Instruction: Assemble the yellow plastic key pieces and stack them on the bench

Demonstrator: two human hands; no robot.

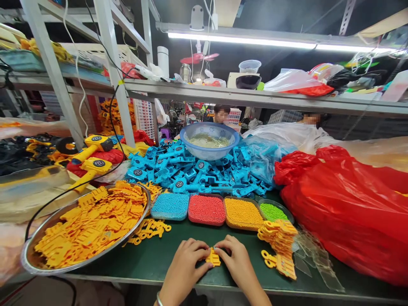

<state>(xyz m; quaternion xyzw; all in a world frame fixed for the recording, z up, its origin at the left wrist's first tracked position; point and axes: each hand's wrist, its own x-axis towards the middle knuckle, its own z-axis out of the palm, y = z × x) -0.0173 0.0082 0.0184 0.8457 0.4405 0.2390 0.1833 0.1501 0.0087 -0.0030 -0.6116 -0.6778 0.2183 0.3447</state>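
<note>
A small slotted yellow plastic part (214, 257) lies low over the green tabletop, between my hands. My left hand (187, 262) pinches its left side with thumb and fingers. On the other side, my right hand (235, 257) has its thumb and fingertips closed at the part's upper right edge; a tiny bluish spot shows there, too small to make out. Beyond my hands stand trays of blue beads (170, 205), red beads (206, 209) and yellow beads (244, 212), plus a round dish of green beads (273, 211). To the right is a stack of similar yellow parts (278, 238).
A metal basin (28, 264) heaped with yellow parts stands left. Behind the trays, blue plastic toy-like pieces (204, 172) are piled under a blue bowl (209, 151). A red bag (347, 204) bulges at right near clear plastic strips (321, 259). A shelf (219, 92) crosses above; people are beyond.
</note>
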